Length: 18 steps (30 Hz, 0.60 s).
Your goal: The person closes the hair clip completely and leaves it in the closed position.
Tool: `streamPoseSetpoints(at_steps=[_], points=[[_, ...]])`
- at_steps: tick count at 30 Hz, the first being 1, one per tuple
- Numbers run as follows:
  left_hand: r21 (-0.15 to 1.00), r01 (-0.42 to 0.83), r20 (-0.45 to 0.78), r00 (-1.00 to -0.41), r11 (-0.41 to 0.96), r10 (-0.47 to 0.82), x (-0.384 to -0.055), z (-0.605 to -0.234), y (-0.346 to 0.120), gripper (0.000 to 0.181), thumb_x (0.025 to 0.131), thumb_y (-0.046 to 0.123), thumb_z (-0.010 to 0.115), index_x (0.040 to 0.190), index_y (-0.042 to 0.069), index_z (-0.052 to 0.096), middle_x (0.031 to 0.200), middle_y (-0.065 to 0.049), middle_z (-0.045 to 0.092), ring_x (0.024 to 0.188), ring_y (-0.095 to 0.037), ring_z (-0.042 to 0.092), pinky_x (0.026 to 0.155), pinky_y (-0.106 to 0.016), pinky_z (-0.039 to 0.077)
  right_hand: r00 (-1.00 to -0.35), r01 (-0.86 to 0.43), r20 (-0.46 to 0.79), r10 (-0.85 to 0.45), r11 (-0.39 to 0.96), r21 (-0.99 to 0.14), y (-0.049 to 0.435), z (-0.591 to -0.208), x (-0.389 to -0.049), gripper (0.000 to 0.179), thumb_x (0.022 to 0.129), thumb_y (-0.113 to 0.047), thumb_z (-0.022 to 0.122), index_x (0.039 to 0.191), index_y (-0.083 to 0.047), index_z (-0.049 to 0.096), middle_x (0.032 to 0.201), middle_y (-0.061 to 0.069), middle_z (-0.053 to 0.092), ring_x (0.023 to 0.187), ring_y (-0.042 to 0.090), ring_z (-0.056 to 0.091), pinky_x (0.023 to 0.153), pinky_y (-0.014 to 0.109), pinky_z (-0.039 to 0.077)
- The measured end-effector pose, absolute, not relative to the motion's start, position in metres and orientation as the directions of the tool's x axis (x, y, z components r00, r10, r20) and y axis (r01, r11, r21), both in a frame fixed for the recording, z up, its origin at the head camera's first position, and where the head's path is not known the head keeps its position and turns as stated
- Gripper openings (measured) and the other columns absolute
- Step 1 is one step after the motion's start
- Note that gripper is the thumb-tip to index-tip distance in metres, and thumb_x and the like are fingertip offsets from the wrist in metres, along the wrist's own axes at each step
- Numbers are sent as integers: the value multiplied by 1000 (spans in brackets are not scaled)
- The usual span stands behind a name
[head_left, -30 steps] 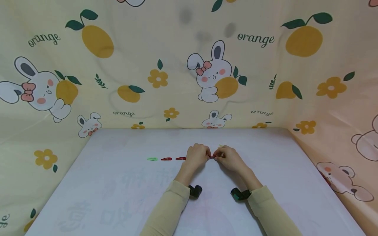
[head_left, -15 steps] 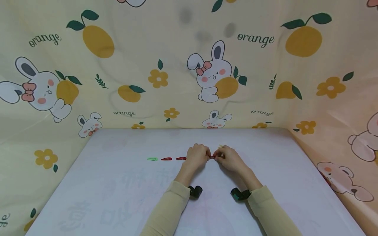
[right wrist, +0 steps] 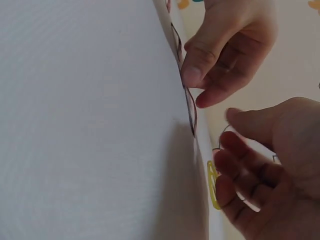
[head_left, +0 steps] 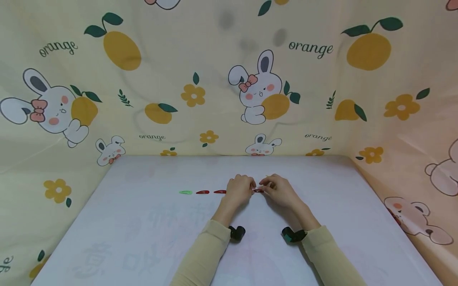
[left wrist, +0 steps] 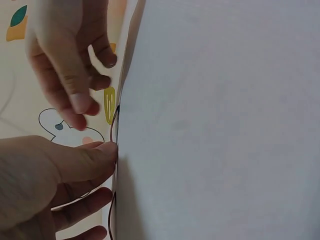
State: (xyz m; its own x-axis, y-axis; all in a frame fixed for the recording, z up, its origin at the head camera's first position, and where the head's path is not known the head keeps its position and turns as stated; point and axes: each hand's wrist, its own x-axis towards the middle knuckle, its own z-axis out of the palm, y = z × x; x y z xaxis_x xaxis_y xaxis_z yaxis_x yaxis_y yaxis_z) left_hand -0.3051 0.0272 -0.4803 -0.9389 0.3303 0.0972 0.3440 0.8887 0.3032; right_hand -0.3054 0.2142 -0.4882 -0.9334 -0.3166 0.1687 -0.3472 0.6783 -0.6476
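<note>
My left hand (head_left: 239, 190) pinches the left end of a dark red snap hair clip (head_left: 258, 190) lying on the white table; thumb and forefinger meet at it in the left wrist view. My right hand (head_left: 280, 191) is just right of that clip, fingers loosely bent and holding nothing. In the right wrist view its thumb and fingers stand apart, off the clip (right wrist: 193, 115). A yellow hair clip (right wrist: 213, 185) lies beyond the right hand. To the left, in one row, are a green hair clip (head_left: 185, 192) and two red ones, the nearer red clip (head_left: 220, 192) partly behind my left hand.
The white table (head_left: 143, 238) reaches back to a cream curtain (head_left: 214, 47) printed with rabbits, oranges and flowers. The curtain also hangs along both sides. A black wrist camera (head_left: 237, 233) sits on the left wrist, another camera (head_left: 293, 235) on the right.
My right hand has let go of the dark red clip's right end and lifted slightly back and to the right. The left hand stays in place at the clip.
</note>
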Motion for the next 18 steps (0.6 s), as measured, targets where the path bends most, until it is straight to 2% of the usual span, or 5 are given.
streamPoseSetpoints(at_steps=[9,18], points=[[331,331,100,-944,884,315,-307,-482,28,22,94,26,78,114,19,77,89,6,69,96,-20,64,83,-42,51,-926,-374,328,-189,582,-722,216,-484,-308,20,100,-7,69,119,-5,73,111,13,69,96,28,66,83,41,55],[396,341,198,-938,853,283,-308,-479,31,23,99,26,71,120,17,75,104,2,72,99,-20,67,82,-41,53,-909,-356,417,-19,558,-750,223,-480,-314,23,100,-8,68,123,-6,72,117,12,70,97,27,68,79,25,50]])
